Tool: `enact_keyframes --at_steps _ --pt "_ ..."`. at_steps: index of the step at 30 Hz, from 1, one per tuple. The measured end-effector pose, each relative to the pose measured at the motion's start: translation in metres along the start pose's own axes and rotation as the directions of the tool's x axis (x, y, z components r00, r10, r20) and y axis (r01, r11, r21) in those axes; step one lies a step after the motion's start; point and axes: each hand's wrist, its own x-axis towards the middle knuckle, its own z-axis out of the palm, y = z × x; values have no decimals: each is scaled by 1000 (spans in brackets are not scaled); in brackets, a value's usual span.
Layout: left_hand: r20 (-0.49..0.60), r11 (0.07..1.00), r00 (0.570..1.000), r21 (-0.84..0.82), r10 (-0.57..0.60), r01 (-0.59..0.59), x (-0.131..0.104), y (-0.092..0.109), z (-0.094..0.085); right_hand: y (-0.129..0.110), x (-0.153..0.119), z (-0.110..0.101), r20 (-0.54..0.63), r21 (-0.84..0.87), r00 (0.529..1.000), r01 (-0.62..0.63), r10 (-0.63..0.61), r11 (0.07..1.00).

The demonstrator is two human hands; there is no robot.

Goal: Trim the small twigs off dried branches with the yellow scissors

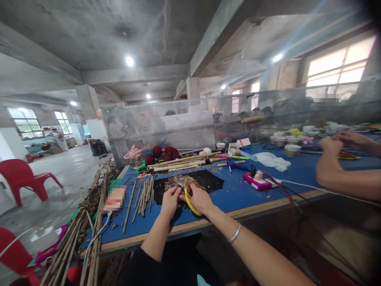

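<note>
My right hand (200,198) is closed around scissors (188,201) with a yellow handle loop, their metal blades pointing away and to the left. Close beside it, my left hand (170,201) has its fingers pinched together near the blades; what they hold is hidden. Under and beyond both hands lies a dark cloth (214,181), scattered with a heap of small woody chips (175,182). To the left of the cloth, several cut sticks (145,194) lie on the blue table top (125,226).
A bundle of long twigs (74,238) leans along the table's left end, beside a phone (114,198) on a cable. Longer rods (184,163) and dark red yarn balls (157,151) lie behind. A purple power strip (256,182) sits right; farther right are a co-worker's arms (342,171).
</note>
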Motion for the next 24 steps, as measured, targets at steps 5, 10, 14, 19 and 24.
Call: enact_keyframes --at_steps 5,10,14,19,24 --pt "-24 1000 1000 -12 -5 5 1 0 0 -1 4 -2 15 -40 1000 -17 17 999" --pt "-37 1000 999 -12 -2 2 1 0 0 1 6 -1 18 -30 1000 -9 10 1000" --pt "-50 999 998 -35 -24 22 3 -3 -1 2 7 -2 39 -39 999 -18 20 999" --pt "-21 998 999 -63 -28 27 5 -5 -2 4 8 -5 54 -26 998 -9 10 1000" --pt "-14 995 998 -84 -58 57 3 -2 -1 9 9 -9 73 -24 997 -15 17 1000"
